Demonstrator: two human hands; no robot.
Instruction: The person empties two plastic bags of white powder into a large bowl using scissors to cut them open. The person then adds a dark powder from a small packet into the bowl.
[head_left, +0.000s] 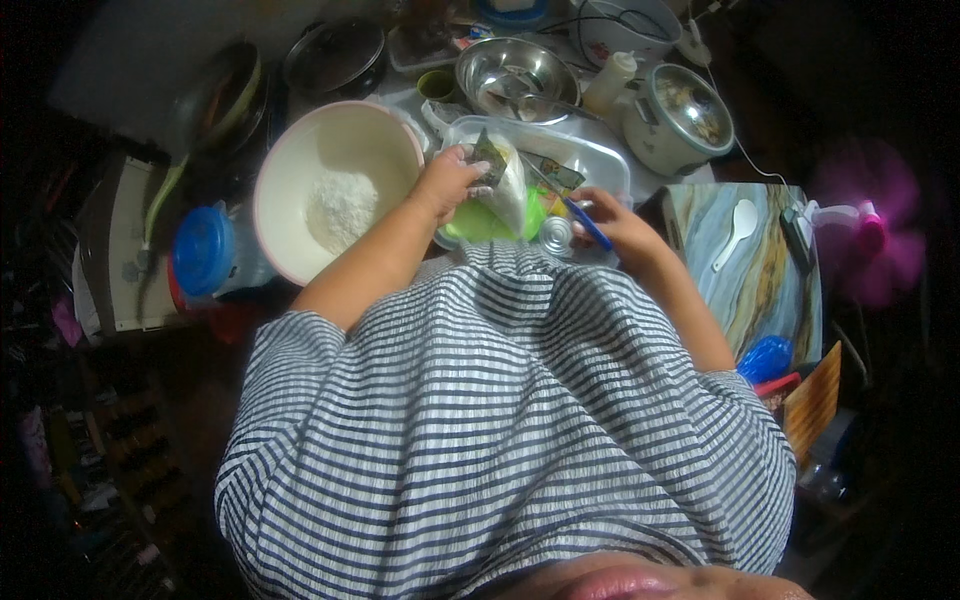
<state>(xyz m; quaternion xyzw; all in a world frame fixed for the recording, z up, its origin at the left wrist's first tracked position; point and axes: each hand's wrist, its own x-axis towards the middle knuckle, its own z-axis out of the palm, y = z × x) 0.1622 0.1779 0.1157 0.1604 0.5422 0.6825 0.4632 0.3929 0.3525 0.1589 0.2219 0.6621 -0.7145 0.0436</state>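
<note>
My left hand (452, 180) grips a plastic packet (510, 191) that looks filled with white powder and has a dark green printed part. The packet hangs tilted, its lower corner pointing down towards my shirt. My right hand (611, 225) holds a blue-handled cutting tool (589, 223). Its thin blade points up and left towards the packet; whether it is a knife or scissors I cannot tell. Beneath the packet lies a bright green plastic thing (480, 223). A round ridged metal can end (556, 235) sits beside my right fingers. White powder (341, 206) is heaped inside a cream basin (289, 157) at left.
A clear plastic tub (611, 154) stands behind my hands, with a steel bowl (517, 56) beyond. A lidded pot (660, 139) and squeeze bottle (611, 81) stand right. A white spoon (736, 231) lies on a marbled surface (697, 210) near a spinning pink fan (870, 225).
</note>
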